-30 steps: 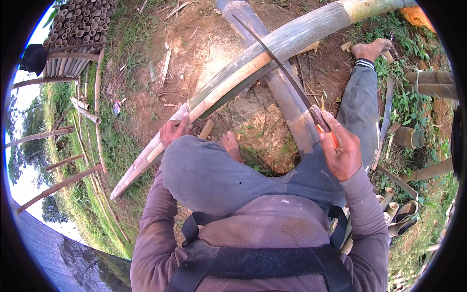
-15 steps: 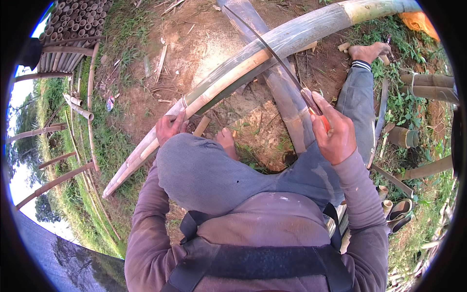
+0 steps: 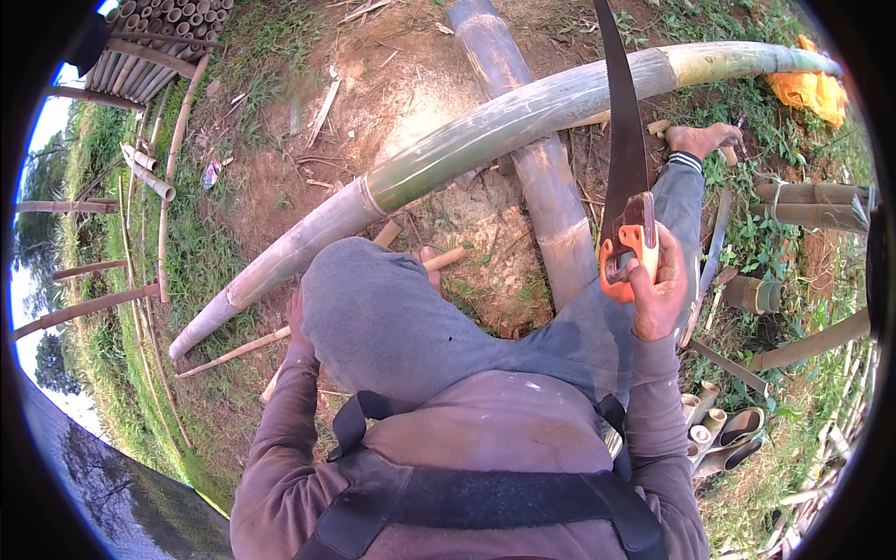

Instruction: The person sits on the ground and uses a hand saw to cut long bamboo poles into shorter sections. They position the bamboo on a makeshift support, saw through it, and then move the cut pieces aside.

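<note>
A handsaw with an orange handle (image 3: 627, 250) is gripped in my right hand (image 3: 661, 289). Its dark toothed blade (image 3: 623, 131) points away, crossing above a long green and grey bamboo pole (image 3: 448, 163). My left hand (image 3: 297, 319) is mostly hidden behind my bent left knee, and its fingers barely show. A slim pale bamboo stick (image 3: 233, 352) runs through where that hand is, and its other end comes out past the knee above my foot. The pole rests across a thicker bamboo log (image 3: 558, 201), apart from both hands.
Stacked cut bamboo (image 3: 173, 28) stands at the far left near a bamboo rail (image 3: 166, 215). An orange bag (image 3: 808, 91) lies far right. My stretched right leg, a long flat blade (image 3: 717, 233), bamboo posts (image 3: 812, 205) and shoes (image 3: 733, 441) are to the right.
The saw has been lifted off the bamboo and its blade turned more upright. The slim stick has left the pole and moved nearer with my left hand, which went behind the knee.
</note>
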Motion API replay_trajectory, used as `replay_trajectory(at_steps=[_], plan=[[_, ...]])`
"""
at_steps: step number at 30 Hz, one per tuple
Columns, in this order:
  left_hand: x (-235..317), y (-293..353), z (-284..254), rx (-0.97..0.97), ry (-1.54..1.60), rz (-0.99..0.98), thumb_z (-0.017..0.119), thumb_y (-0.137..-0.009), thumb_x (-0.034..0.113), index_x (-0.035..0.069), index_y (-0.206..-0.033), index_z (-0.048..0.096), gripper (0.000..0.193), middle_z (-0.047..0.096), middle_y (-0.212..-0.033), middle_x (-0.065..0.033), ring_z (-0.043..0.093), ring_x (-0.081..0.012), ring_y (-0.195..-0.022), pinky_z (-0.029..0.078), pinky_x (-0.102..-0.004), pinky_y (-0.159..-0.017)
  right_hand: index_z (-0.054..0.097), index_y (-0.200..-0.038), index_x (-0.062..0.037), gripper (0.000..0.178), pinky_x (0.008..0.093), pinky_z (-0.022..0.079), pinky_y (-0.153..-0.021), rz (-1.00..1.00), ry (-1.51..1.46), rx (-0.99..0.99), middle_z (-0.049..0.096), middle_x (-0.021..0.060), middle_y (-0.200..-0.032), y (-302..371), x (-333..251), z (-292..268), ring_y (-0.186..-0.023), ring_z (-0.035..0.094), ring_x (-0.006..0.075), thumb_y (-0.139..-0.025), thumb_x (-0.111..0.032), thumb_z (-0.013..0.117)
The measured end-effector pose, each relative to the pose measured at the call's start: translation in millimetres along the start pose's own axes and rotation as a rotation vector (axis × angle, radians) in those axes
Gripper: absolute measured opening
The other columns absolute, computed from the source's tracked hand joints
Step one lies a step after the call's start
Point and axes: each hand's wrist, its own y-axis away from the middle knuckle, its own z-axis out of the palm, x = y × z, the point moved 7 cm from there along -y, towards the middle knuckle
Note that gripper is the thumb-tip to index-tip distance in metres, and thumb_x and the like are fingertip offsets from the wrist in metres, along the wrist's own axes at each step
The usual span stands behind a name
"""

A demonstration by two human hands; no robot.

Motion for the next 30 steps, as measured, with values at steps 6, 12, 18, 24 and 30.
replay_trajectory(at_steps=[6,12,18,24,30], plan=[[159,-157,-35,0.117,0.139,0.357,0.093,-0.069,0.041,0.02,-0.157,0.047,0.101,0.061,-0.132,-0.0116,0.058,-0.0316,-0.128,0.039,-0.0527,-0.114,0.046,-0.153,0.0046,0.063,0.0314,0.056,-0.089,0.012,-0.171,-0.041,0.065,0.0118,-0.122,6,-12,26,-0.093,0.066,0.0147,-0.091,0.003,0.057],[172,-203,10,-0.382,0.183,0.239,0.09,-0.068,0.04,0.017,-0.156,0.041,0.104,0.059,-0.14,-0.0177,0.062,-0.04,-0.126,0.05,-0.0514,-0.108,0.044,-0.153,0.004,0.06,0.0284,0.054,-0.078,-0.034,-0.156,-0.088,0.065,0.01,-0.105,22,-28,45,-0.084,0.063,0.0133,-0.094,0.003,0.056],[160,-203,6,-0.407,0.225,0.236,0.09,-0.067,0.042,0.014,-0.154,0.042,0.104,0.06,-0.141,-0.0211,0.064,-0.0411,-0.124,0.054,-0.0493,-0.104,0.045,-0.151,0.0037,0.056,0.0257,0.052,-0.078,-0.064,-0.079,-0.14,0.063,0.0095,-0.117,18,-45,52,-0.086,0.06,0.0098,-0.098,-0.003,0.059],[115,-184,20,-0.359,0.251,0.229,0.092,-0.067,0.041,0.013,-0.153,0.042,0.103,0.06,-0.141,-0.0193,0.062,-0.0408,-0.126,0.053,-0.0488,-0.104,0.047,-0.15,0.0034,0.059,0.0248,0.053,-0.086,-0.144,0.051,-0.199,0.061,0.0092,-0.123,24,-57,64,-0.096,0.059,0.0094,-0.093,0.003,0.06],[107,-185,15,-0.456,0.197,0.17,0.092,-0.067,0.039,0.014,-0.151,0.044,0.1,0.061,-0.14,-0.0174,0.063,-0.0406,-0.124,0.053,-0.0486,-0.102,0.034,-0.158,0.0049,0.067,0.0279,0.056,-0.083,-0.253,0.081,-0.203,0.064,0.0117,-0.12,26,-51,77,-0.099,0.064,0.013,-0.099,-0.002,0.065]])
